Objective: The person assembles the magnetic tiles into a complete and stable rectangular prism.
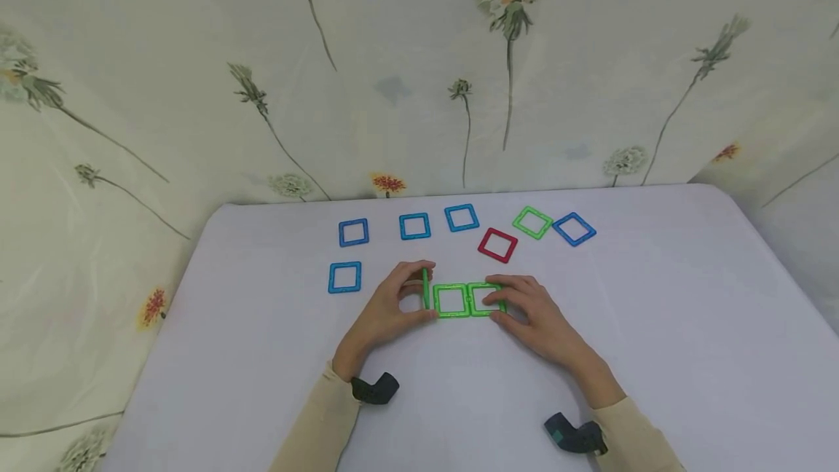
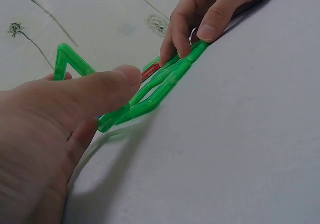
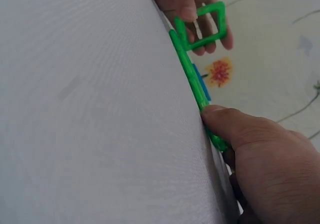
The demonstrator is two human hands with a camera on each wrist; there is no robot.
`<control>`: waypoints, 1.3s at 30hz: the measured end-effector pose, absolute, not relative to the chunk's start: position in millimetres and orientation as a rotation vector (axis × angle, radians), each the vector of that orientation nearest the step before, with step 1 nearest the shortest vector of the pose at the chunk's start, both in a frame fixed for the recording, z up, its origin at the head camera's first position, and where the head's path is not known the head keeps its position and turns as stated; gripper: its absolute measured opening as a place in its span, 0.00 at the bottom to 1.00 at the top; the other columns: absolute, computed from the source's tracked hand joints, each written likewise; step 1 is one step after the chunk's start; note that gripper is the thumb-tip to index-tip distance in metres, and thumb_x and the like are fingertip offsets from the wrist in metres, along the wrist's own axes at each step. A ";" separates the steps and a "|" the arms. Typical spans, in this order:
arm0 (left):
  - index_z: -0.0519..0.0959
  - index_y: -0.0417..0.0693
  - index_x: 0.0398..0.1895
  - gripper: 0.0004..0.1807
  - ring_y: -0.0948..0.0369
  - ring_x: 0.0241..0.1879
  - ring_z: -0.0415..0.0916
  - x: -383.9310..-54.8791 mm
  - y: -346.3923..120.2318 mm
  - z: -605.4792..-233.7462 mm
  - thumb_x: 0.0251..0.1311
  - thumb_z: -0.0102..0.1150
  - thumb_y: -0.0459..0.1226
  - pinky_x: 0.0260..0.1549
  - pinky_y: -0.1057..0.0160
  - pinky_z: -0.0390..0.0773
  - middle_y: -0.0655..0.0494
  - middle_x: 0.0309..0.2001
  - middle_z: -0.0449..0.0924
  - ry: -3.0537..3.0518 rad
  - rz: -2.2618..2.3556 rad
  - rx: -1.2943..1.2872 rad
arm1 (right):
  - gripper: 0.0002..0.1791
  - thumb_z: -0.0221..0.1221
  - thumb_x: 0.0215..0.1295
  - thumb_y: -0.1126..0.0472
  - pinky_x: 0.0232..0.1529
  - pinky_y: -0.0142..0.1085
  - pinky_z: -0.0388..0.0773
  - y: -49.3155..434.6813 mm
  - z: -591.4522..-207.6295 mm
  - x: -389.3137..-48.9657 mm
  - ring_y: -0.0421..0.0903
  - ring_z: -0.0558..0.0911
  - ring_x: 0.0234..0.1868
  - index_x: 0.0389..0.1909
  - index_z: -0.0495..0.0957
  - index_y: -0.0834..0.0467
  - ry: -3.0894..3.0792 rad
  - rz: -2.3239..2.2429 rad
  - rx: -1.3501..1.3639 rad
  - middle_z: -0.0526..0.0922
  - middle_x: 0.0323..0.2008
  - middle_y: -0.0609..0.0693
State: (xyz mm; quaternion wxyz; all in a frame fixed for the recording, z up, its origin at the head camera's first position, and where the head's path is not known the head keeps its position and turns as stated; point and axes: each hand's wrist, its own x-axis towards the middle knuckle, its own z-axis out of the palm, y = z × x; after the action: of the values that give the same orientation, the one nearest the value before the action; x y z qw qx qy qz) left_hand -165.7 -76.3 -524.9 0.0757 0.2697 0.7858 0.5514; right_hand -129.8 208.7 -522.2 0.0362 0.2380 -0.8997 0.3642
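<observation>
My left hand (image 1: 388, 306) pinches a green square magnetic tile (image 1: 425, 291) between thumb and fingers, holding it on edge. In the right wrist view this tile (image 3: 222, 19) stands as an open frame, its lower edge near the end of the flat pair. Two more green tiles lie flat on the table, joined edge to edge: a left one (image 1: 451, 287) and a right one (image 1: 481, 314). At the pair's far right end, my right hand (image 1: 539, 317) grips the right tile with thumb and fingers. A small gap shows between the upright tile and the pair in the head view.
Behind the hands on the white table (image 1: 419, 399) lie several blue square tiles, one (image 1: 344, 290) left of my left hand and another (image 1: 573, 243) at the far right. A red tile (image 1: 488, 255) and a loose green tile (image 1: 524, 230) lie nearby. Patterned cloth (image 1: 406, 137) hangs behind.
</observation>
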 end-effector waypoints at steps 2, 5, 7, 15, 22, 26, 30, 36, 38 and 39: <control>0.62 0.54 0.67 0.42 0.63 0.55 0.73 -165.5 -76.2 -523.9 0.48 0.71 0.37 0.57 0.71 0.71 0.55 0.59 0.67 2.370 1.634 0.819 | 0.15 0.64 0.58 0.60 0.60 0.50 0.61 208.7 -522.5 -129.7 0.45 0.64 0.64 0.45 0.79 0.43 -2.767 1.117 0.730 0.71 0.62 0.44; 0.62 0.53 0.67 0.42 0.64 0.54 0.74 -165.4 -76.0 -522.6 0.47 0.71 0.36 0.57 0.71 0.71 0.54 0.58 0.68 2.386 1.612 0.838 | 0.15 0.64 0.59 0.59 0.60 0.50 0.62 208.8 -522.9 -130.0 0.44 0.64 0.64 0.46 0.79 0.43 -2.777 1.117 0.723 0.71 0.63 0.43; 0.62 0.52 0.67 0.42 0.64 0.54 0.74 -165.3 -75.8 -522.0 0.47 0.72 0.36 0.57 0.71 0.72 0.54 0.58 0.68 2.395 1.602 0.851 | 0.15 0.64 0.59 0.59 0.60 0.50 0.63 209.1 -523.3 -130.1 0.43 0.64 0.64 0.46 0.79 0.42 -2.782 1.118 0.717 0.70 0.63 0.43; 0.63 0.50 0.65 0.41 0.62 0.54 0.75 -164.4 -75.1 -520.5 0.47 0.72 0.36 0.57 0.70 0.72 0.53 0.59 0.68 2.393 1.593 0.866 | 0.15 0.64 0.59 0.58 0.60 0.51 0.62 209.2 -522.2 -129.7 0.44 0.63 0.64 0.46 0.78 0.42 -2.789 1.127 0.714 0.70 0.63 0.43; 0.64 0.53 0.64 0.40 0.62 0.54 0.75 -163.3 -74.8 -519.4 0.47 0.72 0.35 0.57 0.70 0.71 0.54 0.60 0.68 2.378 1.583 0.839 | 0.15 0.64 0.59 0.58 0.60 0.51 0.63 209.0 -522.1 -128.9 0.44 0.63 0.64 0.46 0.78 0.42 -2.793 1.122 0.713 0.70 0.63 0.43; 0.64 0.55 0.64 0.40 0.63 0.54 0.74 -163.4 -74.3 -518.7 0.47 0.72 0.35 0.57 0.71 0.71 0.55 0.60 0.68 2.384 1.569 0.820 | 0.15 0.64 0.59 0.58 0.60 0.51 0.62 209.0 -522.3 -128.9 0.44 0.63 0.64 0.46 0.78 0.42 -2.795 1.117 0.707 0.70 0.63 0.43; 0.64 0.56 0.64 0.40 0.64 0.55 0.74 -164.0 -73.9 -519.5 0.46 0.72 0.34 0.57 0.71 0.71 0.56 0.60 0.68 2.386 1.564 0.815 | 0.15 0.64 0.59 0.58 0.60 0.51 0.62 208.6 -522.1 -128.8 0.44 0.63 0.64 0.46 0.78 0.42 -2.799 1.113 0.705 0.70 0.63 0.43; 0.63 0.55 0.64 0.40 0.65 0.54 0.74 -165.2 -74.4 -522.1 0.46 0.72 0.34 0.57 0.72 0.71 0.56 0.59 0.68 2.388 1.562 0.846 | 0.14 0.63 0.59 0.58 0.60 0.51 0.62 208.2 -520.9 -128.3 0.44 0.63 0.65 0.46 0.78 0.42 -2.802 1.127 0.703 0.70 0.63 0.43; 0.63 0.57 0.63 0.40 0.64 0.54 0.74 -165.1 -73.9 -522.1 0.46 0.72 0.34 0.56 0.72 0.71 0.56 0.59 0.68 2.388 1.563 0.853 | 0.14 0.63 0.59 0.58 0.60 0.51 0.62 208.2 -520.3 -128.1 0.44 0.62 0.65 0.46 0.78 0.42 -2.805 1.125 0.702 0.70 0.63 0.44; 0.63 0.57 0.63 0.40 0.64 0.54 0.74 -165.2 -73.7 -521.9 0.46 0.72 0.34 0.56 0.72 0.71 0.55 0.59 0.68 2.389 1.560 0.857 | 0.14 0.63 0.59 0.58 0.60 0.51 0.62 208.3 -520.1 -128.0 0.44 0.62 0.65 0.46 0.78 0.42 -2.807 1.124 0.700 0.70 0.63 0.44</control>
State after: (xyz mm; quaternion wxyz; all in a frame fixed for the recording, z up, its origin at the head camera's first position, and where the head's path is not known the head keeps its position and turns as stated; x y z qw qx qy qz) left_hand -165.2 -73.7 -521.9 0.0809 0.2867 0.7993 0.5220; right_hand -128.0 208.3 -520.1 0.0189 0.2255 -0.9043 0.3621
